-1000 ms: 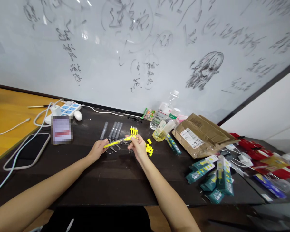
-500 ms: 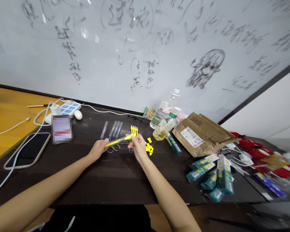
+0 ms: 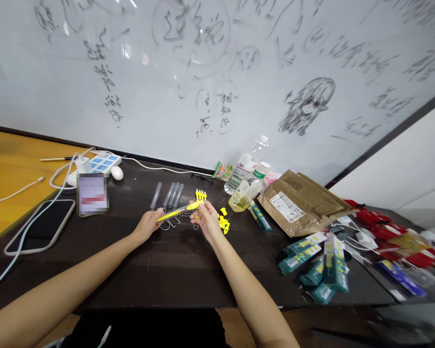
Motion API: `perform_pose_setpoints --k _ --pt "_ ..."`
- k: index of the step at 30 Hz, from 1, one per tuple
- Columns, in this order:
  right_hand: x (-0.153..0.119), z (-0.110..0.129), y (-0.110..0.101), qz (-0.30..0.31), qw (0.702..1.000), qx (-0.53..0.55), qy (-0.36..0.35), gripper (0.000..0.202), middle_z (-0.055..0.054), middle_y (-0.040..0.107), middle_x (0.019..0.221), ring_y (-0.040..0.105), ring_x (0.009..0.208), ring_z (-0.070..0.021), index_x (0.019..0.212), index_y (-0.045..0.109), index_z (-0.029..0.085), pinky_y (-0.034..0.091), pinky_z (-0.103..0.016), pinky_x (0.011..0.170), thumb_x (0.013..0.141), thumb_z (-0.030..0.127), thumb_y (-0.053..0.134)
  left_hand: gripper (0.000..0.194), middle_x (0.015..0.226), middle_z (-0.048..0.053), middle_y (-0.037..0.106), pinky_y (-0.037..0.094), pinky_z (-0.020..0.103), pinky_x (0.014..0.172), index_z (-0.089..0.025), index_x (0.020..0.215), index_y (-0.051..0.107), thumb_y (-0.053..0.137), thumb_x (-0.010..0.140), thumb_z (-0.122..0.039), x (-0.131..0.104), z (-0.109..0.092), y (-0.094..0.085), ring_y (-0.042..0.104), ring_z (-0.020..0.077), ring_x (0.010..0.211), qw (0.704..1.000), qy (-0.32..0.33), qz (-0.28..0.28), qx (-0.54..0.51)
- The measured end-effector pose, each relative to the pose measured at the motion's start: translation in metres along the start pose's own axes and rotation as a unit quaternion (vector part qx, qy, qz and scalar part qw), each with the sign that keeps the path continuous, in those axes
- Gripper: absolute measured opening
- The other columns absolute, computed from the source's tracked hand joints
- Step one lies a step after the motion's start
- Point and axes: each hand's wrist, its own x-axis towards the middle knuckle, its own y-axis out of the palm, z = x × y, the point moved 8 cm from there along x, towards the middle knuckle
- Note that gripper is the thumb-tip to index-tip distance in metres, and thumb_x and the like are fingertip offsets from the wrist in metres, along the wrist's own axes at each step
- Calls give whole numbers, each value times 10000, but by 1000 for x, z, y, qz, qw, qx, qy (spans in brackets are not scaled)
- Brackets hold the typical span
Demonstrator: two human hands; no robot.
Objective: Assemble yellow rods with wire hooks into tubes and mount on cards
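Note:
My left hand [image 3: 148, 226] is closed on the yellow rod end of a slim, syringe-like tool [image 3: 183, 210] with a clear barrel. My right hand [image 3: 207, 221] pinches the yellow fitting at its other end. The tool slants up to the right above the dark table. Behind it lie several clear plastic tubes [image 3: 173, 195] and a row of yellow rods with pale tips [image 3: 200, 195], partly hidden by the right hand. Bent metal wire hooks [image 3: 171, 223] lie beneath the tool. Loose yellow plastic pieces [image 3: 224, 224] are just right of my right hand.
Water bottles [image 3: 239, 174], a brown parcel [image 3: 300, 203] and several teal boxes [image 3: 335, 266] stand or lie to the right. At left are a phone [image 3: 39, 229], a power strip [image 3: 103, 163] and white cables. A whiteboard [image 3: 137, 96] rises behind the table [image 3: 159, 275].
Both hands keep their hold on the tool. The right fingers have shifted slightly at the yellow fitting, and more of it shows now. The view has moved a little.

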Motion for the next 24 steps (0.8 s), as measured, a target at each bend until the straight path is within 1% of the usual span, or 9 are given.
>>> perform_pose_setpoints --k 1,3,5,7,9,13,16,19,24 --pt "0 0 -1 0 1000 1 -2 300 -37 681 968 614 529 -87 913 565 200 540 -205 457 706 369 701 510 430 -57 286 199 215 382 -199 510 351 330 811 -611 0 1 0 257 75 374 1000 1 1 6" --pt "1 2 -3 -3 1000 1 -6 287 -4 668 819 586 523 -82 910 583 199 537 -201 458 699 349 707 515 405 -57 301 225 212 388 -191 509 387 341 819 -599 0 3 0 280 78 365 1000 1 6 25" --pt "2 3 -4 -4 1000 -1 -8 277 33 611 663 551 499 -77 914 599 197 531 -196 458 696 326 710 524 383 -56 321 252 208 397 -178 518 437 345 831 -588 0 5 0 306 80 354 999 -1 13 38" --pt "2 4 -4 -4 1000 -3 -8 268 55 560 590 527 482 -72 917 609 196 526 -193 465 695 308 709 520 376 -55 346 273 205 409 -169 529 463 360 836 -576 0 6 1 328 80 349 999 1 22 42" --pt "2 5 -4 -3 1000 -1 -11 264 61 542 579 520 485 -67 919 612 197 525 -192 479 695 298 707 505 374 -54 367 284 201 419 -166 532 469 383 835 -560 0 5 2 341 77 349 998 9 29 48" --pt "3 6 -3 -1 1000 9 -20 266 69 526 586 508 483 -59 922 603 204 519 -190 491 694 291 708 492 356 -60 355 273 195 422 -167 514 457 403 832 -538 0 1 4 334 73 343 997 26 34 68" --pt "3 4 -5 -9 1000 10 -18 244 75 527 583 499 471 -56 858 579 206 507 -183 482 677 281 723 486 378 -59 365 272 194 414 -169 520 449 401 829 -541 0 3 3 340 73 346 997 22 33 68" --pt "3 3 -7 -16 1000 13 -19 256 84 522 563 496 465 -57 777 523 208 510 -189 492 658 270 741 476 396 -62 364 268 194 406 -176 523 425 403 823 -545 0 4 3 337 73 348 997 23 36 61" --pt "1 6 -4 -7 999 3 -31 280 94 490 509 498 466 -64 717 469 212 538 -213 542 674 288 735 474 376 -63 342 255 192 406 -182 505 403 406 817 -538 -1 3 4 322 73 348 997 22 34 67"
